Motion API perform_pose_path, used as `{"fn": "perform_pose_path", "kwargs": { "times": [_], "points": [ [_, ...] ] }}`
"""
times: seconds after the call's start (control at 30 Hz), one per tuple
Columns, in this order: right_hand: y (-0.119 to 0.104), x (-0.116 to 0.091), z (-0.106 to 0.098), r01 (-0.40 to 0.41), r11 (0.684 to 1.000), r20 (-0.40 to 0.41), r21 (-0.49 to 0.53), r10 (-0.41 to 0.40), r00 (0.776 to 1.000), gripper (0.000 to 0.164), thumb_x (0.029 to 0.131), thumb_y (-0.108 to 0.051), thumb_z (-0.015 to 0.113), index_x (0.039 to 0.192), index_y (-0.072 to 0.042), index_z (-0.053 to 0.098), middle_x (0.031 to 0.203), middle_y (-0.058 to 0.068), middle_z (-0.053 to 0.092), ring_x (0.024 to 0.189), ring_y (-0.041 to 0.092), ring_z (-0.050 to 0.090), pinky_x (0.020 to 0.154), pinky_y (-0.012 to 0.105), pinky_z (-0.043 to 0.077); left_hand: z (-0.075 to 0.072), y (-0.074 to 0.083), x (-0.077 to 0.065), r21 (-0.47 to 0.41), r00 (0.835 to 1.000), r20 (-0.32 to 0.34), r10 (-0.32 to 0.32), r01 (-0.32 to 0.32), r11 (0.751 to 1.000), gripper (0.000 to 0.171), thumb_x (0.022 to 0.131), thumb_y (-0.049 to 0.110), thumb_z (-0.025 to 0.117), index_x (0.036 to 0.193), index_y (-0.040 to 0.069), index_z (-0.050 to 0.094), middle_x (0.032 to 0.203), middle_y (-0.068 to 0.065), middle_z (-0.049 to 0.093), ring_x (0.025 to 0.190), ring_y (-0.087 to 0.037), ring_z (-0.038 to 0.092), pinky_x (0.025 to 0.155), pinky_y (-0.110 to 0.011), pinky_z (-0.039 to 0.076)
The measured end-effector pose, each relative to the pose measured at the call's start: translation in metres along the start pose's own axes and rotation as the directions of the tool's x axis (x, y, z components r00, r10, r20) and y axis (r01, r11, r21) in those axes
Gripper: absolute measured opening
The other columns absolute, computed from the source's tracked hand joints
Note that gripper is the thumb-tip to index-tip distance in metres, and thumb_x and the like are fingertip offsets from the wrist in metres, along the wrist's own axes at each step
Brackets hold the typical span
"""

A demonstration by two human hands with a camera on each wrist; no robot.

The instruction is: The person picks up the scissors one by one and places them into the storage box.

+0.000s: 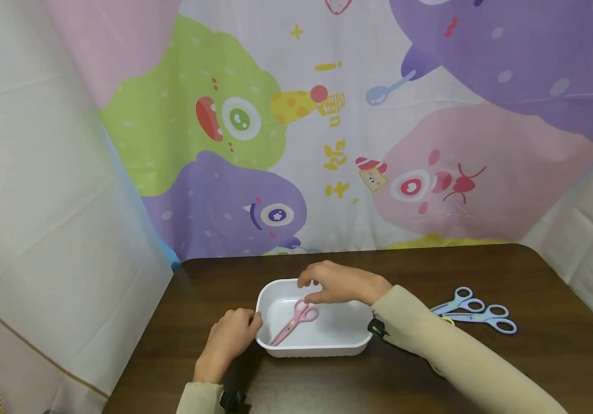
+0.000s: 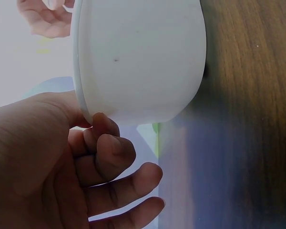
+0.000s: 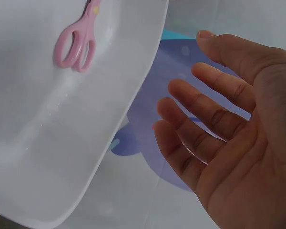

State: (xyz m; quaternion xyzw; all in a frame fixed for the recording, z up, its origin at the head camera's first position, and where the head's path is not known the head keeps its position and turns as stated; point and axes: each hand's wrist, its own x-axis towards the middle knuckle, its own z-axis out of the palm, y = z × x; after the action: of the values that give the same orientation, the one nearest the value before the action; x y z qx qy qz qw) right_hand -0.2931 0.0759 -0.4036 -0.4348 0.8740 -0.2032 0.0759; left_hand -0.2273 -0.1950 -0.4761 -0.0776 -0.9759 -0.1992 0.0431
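A white plastic basin (image 1: 317, 352) stands on the table, with pink scissors (image 1: 287, 330) lying inside, handles toward the far side. My left hand (image 1: 231, 336) pinches the basin's left rim between thumb and index finger; its other fingers hang loosely curled beside the outer wall (image 2: 143, 62). Above the basin's far side is my right hand (image 1: 340, 283), holding nothing. In the right wrist view its fingers (image 3: 214, 117) are spread and slightly bent, apart from the rim. The pink scissors (image 3: 88, 33) rest on the basin's floor there.
Two blue scissors (image 1: 474, 317) lie overlapping on the table to the right. A yellow piece (image 1: 448, 321) shows beside them, partly hidden by my right sleeve (image 1: 431, 333). A patterned curtain (image 1: 337, 218) hangs behind the dark wooden table (image 1: 213, 282).
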Motion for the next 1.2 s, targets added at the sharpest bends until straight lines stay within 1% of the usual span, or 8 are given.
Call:
{"fn": "perform_pose_path", "kwargs": {
  "times": [0.3, 0.47, 0.53, 0.67, 0.77, 0.9, 1.0, 1.2],
  "points": [
    [0.007, -0.008, -0.003, 0.003, 0.999, -0.081, 0.050, 0.002, 0.997, 0.034, 0.094, -0.023, 0.075, 0.125, -0.008, 0.070, 0.122, 0.011, 0.071, 0.109, 0.029, 0.066, 0.095, 0.039, 0.053, -0.001, -0.001, 0.000, 0.003, 1.000, -0.003, -0.002, 0.002, 1.000, 0.037, 0.099, 0.025, 0.057, 0.063, 0.017, 0.054, 0.064, -0.001, 0.054, 0.060, -0.018, 0.048, 0.054, -0.038, 0.039],
    [0.010, -0.012, -0.002, -0.011, 0.998, -0.123, 0.054, 0.018, 0.992, 0.035, 0.094, -0.027, 0.074, 0.125, -0.011, 0.069, 0.119, 0.005, 0.070, 0.111, 0.026, 0.065, 0.097, 0.040, 0.053, -0.001, -0.001, 0.000, 0.006, 1.000, 0.001, -0.003, 0.003, 1.000, 0.037, 0.099, 0.025, 0.057, 0.063, 0.017, 0.055, 0.065, -0.001, 0.055, 0.061, -0.018, 0.048, 0.054, -0.038, 0.039],
    [0.011, -0.014, -0.001, -0.019, 0.998, -0.132, 0.058, 0.026, 0.991, 0.035, 0.095, -0.029, 0.074, 0.125, -0.013, 0.069, 0.120, 0.003, 0.070, 0.114, 0.024, 0.065, 0.099, 0.040, 0.052, -0.001, 0.000, 0.000, 0.007, 1.000, 0.004, -0.005, 0.005, 1.000, 0.037, 0.099, 0.025, 0.057, 0.063, 0.017, 0.055, 0.065, -0.001, 0.055, 0.061, -0.018, 0.048, 0.055, -0.038, 0.039],
    [0.011, -0.018, 0.001, -0.013, 0.998, -0.151, 0.066, 0.023, 0.988, 0.037, 0.095, -0.029, 0.074, 0.127, -0.011, 0.069, 0.125, 0.004, 0.069, 0.118, 0.020, 0.064, 0.103, 0.041, 0.051, -0.001, 0.000, 0.000, 0.009, 1.000, 0.009, -0.007, 0.007, 1.000, 0.036, 0.099, 0.026, 0.057, 0.064, 0.017, 0.057, 0.066, -0.001, 0.057, 0.061, -0.018, 0.049, 0.055, -0.039, 0.040],
    [0.010, -0.022, 0.002, -0.020, 0.996, -0.163, 0.082, 0.034, 0.986, 0.041, 0.095, -0.030, 0.073, 0.130, -0.009, 0.067, 0.129, 0.006, 0.068, 0.120, 0.021, 0.063, 0.105, 0.042, 0.050, -0.001, 0.000, 0.000, 0.010, 1.000, 0.012, -0.007, 0.007, 1.000, 0.035, 0.099, 0.026, 0.057, 0.065, 0.017, 0.058, 0.067, -0.001, 0.057, 0.062, -0.018, 0.049, 0.055, -0.039, 0.040],
    [0.008, -0.029, 0.004, -0.040, 0.996, -0.186, 0.083, 0.055, 0.981, 0.047, 0.095, -0.032, 0.073, 0.135, -0.008, 0.064, 0.133, 0.008, 0.067, 0.124, 0.023, 0.061, 0.108, 0.043, 0.047, 0.000, -0.001, 0.000, 0.011, 1.000, 0.018, -0.008, 0.008, 1.000, 0.035, 0.099, 0.026, 0.057, 0.065, 0.017, 0.058, 0.067, -0.001, 0.057, 0.062, -0.018, 0.049, 0.056, -0.039, 0.040],
    [0.006, -0.034, 0.005, -0.049, 0.996, -0.208, 0.075, 0.063, 0.976, 0.052, 0.095, -0.034, 0.073, 0.139, -0.009, 0.061, 0.137, 0.008, 0.065, 0.129, 0.024, 0.059, 0.111, 0.044, 0.045, 0.000, -0.001, 0.000, 0.010, 1.000, 0.022, -0.011, 0.011, 1.000, 0.036, 0.099, 0.026, 0.057, 0.065, 0.017, 0.057, 0.067, -0.001, 0.057, 0.062, -0.018, 0.049, 0.056, -0.039, 0.040],
    [0.003, -0.043, 0.008, -0.045, 0.998, -0.257, 0.041, 0.054, 0.965, 0.065, 0.093, -0.035, 0.074, 0.148, -0.008, 0.051, 0.147, 0.009, 0.058, 0.139, 0.029, 0.051, 0.116, 0.048, 0.039, 0.001, -0.001, 0.001, 0.010, 1.000, 0.016, -0.013, 0.013, 1.000, 0.036, 0.099, 0.026, 0.057, 0.065, 0.017, 0.057, 0.066, -0.001, 0.056, 0.062, -0.019, 0.049, 0.056, -0.039, 0.040]
  ]
}}
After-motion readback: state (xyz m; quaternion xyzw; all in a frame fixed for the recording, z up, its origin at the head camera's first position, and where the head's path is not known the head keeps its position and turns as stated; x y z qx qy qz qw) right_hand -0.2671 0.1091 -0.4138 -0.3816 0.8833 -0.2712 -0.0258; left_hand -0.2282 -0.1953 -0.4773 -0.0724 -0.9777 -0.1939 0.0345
